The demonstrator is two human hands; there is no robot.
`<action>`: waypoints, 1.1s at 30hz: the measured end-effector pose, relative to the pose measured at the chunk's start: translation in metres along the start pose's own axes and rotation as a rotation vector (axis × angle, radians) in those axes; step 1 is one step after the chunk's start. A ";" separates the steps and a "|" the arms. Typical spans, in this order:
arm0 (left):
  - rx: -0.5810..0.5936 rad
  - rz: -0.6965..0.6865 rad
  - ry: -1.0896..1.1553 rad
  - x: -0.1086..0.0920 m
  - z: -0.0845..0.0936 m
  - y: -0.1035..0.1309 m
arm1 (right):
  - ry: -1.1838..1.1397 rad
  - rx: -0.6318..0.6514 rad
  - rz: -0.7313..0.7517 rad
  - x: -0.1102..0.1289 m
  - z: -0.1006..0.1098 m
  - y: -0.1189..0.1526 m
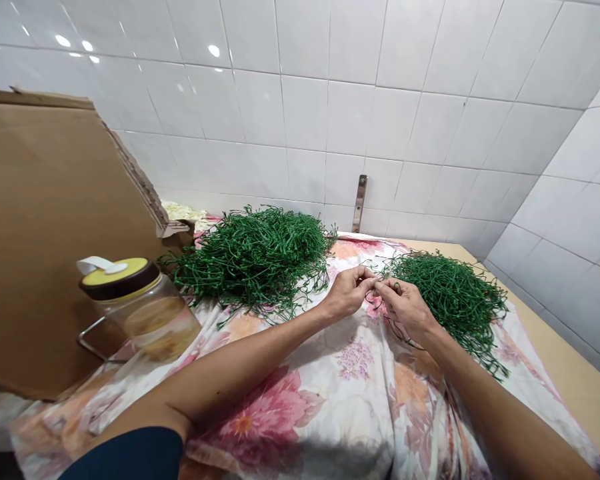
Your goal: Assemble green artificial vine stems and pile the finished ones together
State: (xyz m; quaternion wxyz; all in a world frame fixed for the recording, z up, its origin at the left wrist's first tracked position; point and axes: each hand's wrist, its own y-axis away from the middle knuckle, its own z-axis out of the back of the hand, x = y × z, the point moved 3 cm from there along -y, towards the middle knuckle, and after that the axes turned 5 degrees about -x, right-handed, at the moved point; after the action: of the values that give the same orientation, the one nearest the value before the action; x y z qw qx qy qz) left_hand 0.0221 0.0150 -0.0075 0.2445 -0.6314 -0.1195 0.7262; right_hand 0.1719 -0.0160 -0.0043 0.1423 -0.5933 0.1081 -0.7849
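Single head view: from above the counter (577,373), facing forward and down; hands (349,293) at middle range, tiled wall (353,117) beyond.

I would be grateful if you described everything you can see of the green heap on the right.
The green heap is a loose tangle of thin, dark-green strands with small knobs at many tips; they look like plastic. It lies spread on the flowered cloth, with stray strands trailing from its near edge. The right hand is just by its left side as seen here; whether the two touch cannot be told.
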 end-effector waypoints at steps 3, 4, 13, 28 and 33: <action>-0.007 -0.107 -0.194 -0.008 0.001 0.004 | 0.203 -0.052 0.116 0.004 0.002 0.001; -0.012 -0.150 -0.260 -0.011 0.001 0.006 | 0.274 -0.070 0.158 0.006 0.002 0.002; -0.117 -0.004 -0.305 0.007 0.011 -0.004 | 0.340 0.111 0.360 0.038 -0.016 0.019; -0.276 0.474 0.380 -0.002 0.028 -0.023 | 1.110 -0.648 0.126 0.009 0.169 -0.022; -0.185 0.474 0.570 -0.023 0.018 -0.018 | 1.184 -0.543 0.305 0.010 0.163 -0.021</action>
State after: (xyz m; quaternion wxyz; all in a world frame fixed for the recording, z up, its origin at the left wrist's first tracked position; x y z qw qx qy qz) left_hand 0.0102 0.0212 0.0239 0.0351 -0.8375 0.0377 0.5440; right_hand 0.3240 -0.0005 0.0562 0.0140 -0.0553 0.4442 -0.8941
